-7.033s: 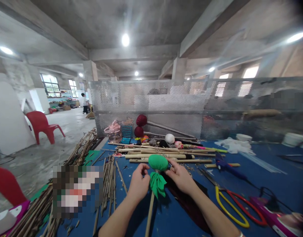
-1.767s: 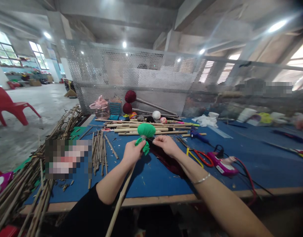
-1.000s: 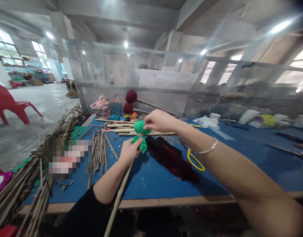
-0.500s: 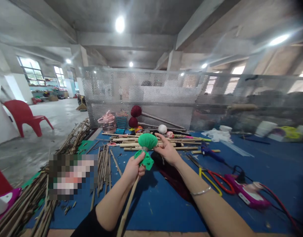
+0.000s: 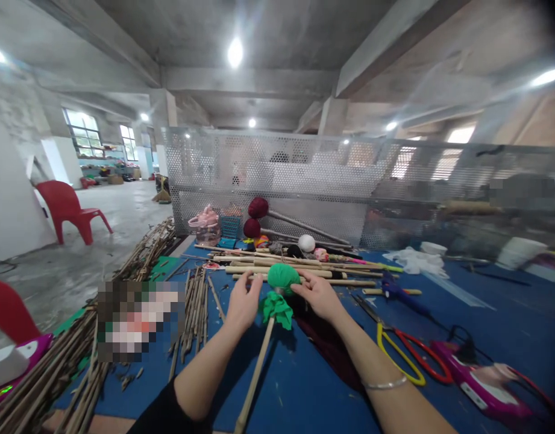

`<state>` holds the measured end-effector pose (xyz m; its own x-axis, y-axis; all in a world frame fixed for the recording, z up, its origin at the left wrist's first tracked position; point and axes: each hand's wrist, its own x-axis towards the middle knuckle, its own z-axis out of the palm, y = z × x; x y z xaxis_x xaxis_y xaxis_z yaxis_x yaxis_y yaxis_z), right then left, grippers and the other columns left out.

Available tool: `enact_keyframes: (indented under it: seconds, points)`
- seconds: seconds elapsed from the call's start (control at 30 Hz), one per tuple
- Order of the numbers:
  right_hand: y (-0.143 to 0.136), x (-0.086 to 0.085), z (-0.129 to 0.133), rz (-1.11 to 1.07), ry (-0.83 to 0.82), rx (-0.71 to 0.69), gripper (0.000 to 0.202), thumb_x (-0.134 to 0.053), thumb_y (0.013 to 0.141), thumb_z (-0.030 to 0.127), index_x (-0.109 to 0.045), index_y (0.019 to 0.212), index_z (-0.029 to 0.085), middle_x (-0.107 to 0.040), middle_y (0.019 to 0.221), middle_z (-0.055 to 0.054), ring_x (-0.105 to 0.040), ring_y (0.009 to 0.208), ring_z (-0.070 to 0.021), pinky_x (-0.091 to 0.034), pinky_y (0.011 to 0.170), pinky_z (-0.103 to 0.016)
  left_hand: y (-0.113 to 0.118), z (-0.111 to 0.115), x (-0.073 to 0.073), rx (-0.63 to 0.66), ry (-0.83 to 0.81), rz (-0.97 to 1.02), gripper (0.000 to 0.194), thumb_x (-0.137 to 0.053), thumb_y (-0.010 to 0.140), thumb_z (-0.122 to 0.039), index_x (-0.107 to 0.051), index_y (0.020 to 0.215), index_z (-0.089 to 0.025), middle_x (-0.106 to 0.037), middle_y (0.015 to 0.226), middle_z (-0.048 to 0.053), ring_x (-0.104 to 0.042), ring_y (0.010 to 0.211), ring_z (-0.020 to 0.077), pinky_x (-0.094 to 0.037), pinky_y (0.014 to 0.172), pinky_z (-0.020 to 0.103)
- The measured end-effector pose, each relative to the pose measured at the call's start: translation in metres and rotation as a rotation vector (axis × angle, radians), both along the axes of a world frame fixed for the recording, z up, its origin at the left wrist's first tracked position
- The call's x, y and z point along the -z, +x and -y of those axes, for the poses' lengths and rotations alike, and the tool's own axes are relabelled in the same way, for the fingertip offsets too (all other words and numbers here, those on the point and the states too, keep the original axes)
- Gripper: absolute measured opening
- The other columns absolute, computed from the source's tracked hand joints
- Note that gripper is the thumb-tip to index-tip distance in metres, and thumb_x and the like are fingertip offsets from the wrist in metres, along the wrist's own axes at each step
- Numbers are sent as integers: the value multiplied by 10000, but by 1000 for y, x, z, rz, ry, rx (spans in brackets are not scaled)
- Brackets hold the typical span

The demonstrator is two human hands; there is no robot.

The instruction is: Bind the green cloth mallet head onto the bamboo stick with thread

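A bamboo stick (image 5: 258,367) carries a round head wrapped in green cloth (image 5: 282,278), tied below with a grey band, and the loose cloth ends (image 5: 276,309) flare out ruffled under it. My right hand (image 5: 321,294) pinches the right side of the green head between thumb and fingers. On the left, my left hand (image 5: 243,302) is off the stick, its thumb and fingers apart beside the head. Under my right forearm lies a dark maroon cloth (image 5: 334,349), partly hidden by the arm.
Large scissors (image 5: 401,355) with yellow and red handles lie right, near a blue glue gun (image 5: 401,295) and a magenta power strip (image 5: 480,380). Bundled twigs (image 5: 193,307) lie left. Behind are bamboo sticks (image 5: 299,271), maroon-headed sticks (image 5: 259,208) and a perforated metal screen (image 5: 322,181).
My left hand has let go of the stick below the green head and moved up and left. My right hand stays at the head. The view has turned slightly left.
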<state>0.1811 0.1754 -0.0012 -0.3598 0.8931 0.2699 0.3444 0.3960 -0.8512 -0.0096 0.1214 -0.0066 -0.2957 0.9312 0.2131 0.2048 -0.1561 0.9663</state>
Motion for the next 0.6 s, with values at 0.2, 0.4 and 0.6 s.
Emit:
enact_keyframes:
  seconds: [0.2, 0.4, 0.6]
  points:
    - [-11, 5, -2, 48, 20, 16, 425, -568, 727, 354, -565, 1097, 146, -428, 471, 51, -342, 410, -101, -252, 402, -221, 7, -3, -9, 151, -122, -376, 366, -577, 658, -526, -602, 566, -172, -586, 547, 66, -538, 547, 201, -324, 535, 254]
    - [-19, 12, -2, 107, 22, 22, 331, -584, 720, 330, -595, 995, 144, -370, 454, 67, -307, 409, -86, -208, 411, -219, 12, -2, 18, 118, -141, -296, 153, -643, 633, -300, -618, 701, -165, -597, 611, 46, -536, 590, 173, -312, 532, 226]
    - [-10, 16, -6, -18, -114, -9, 267, -563, 723, 393, -538, 826, 149, -393, 470, 80, -323, 423, -72, -251, 435, -201, 3, -13, 18, 99, -165, 94, 237, -617, 667, -363, -592, 758, -146, -499, 463, -30, -412, 385, 88, -274, 415, 192]
